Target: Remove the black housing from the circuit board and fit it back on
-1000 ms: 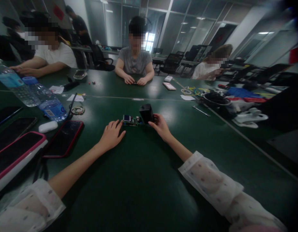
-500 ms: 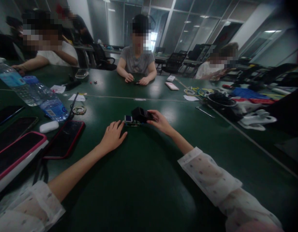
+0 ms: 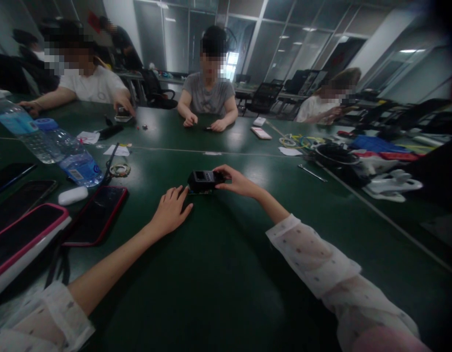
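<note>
My right hand (image 3: 235,181) grips the right end of a black housing (image 3: 202,181) that has a dark window and small buttons on its face. Beneath the housing, only the front edge of a circuit board (image 3: 200,192) shows on the green table (image 3: 218,274). My left hand (image 3: 170,210) lies on the table with its fingers spread. Its fingertips reach the left end of the board and housing; whether they touch the housing is not clear.
Two water bottles (image 3: 75,159), a red-edged phone (image 3: 97,215) and a white case (image 3: 73,195) are at the left. A wrench (image 3: 312,173) and cables (image 3: 336,154) lie at the right. People sit across the table.
My right hand has moved left with the black housing, which now covers the board and its small screen. My left hand has hardly moved. A person's hand at the far left now touches a device.
</note>
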